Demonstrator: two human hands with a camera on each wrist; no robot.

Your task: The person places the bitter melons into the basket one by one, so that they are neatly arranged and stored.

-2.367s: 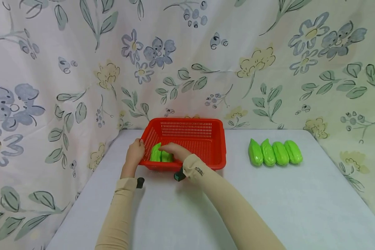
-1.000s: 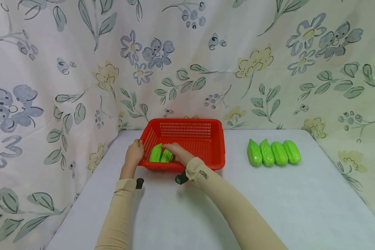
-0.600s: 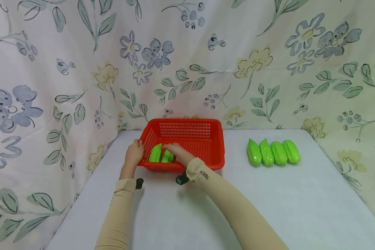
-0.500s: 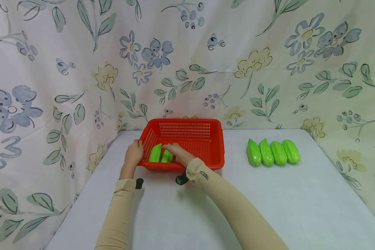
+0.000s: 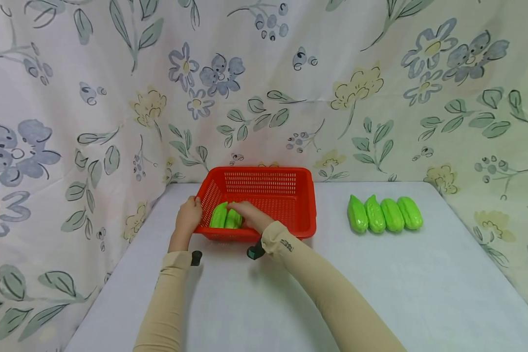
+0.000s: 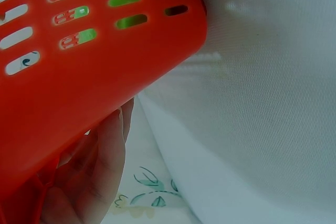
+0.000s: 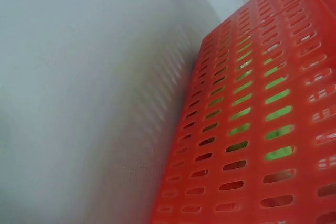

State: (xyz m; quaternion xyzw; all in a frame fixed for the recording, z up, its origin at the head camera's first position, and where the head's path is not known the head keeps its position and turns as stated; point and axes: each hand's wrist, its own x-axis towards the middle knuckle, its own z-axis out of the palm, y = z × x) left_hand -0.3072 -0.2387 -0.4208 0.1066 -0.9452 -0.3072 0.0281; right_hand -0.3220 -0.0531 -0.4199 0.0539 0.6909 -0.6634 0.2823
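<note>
A red plastic basket [image 5: 306, 215] with slotted walls stands on the table. My left hand [image 5: 189, 215] grips its left rim; in the left wrist view the fingers [image 6: 107, 161] curl under the rim. Two bright green, ridged gourd-like vegetables lie side by side at the basket's left end: a left one [image 5: 218, 216] with a pointed tip and a right one [image 5: 233, 219]. My right hand [image 5: 252, 215] reaches over the front rim and holds the right one from its right side. Its lower fingers are hidden; the right wrist view shows mainly the basket's outer wall [image 7: 252, 129].
Several matching green vegetables [image 5: 385, 215] lie in a close row on the white tablecloth [image 5: 378, 283], right of the basket. A floral curtain [image 5: 264, 88] hangs behind and to the left of the table.
The right green vegetable has shifted a little left, closer to the left one, and stands straighter beside it. My right hand has moved only slightly; my left hand keeps its grip.
</note>
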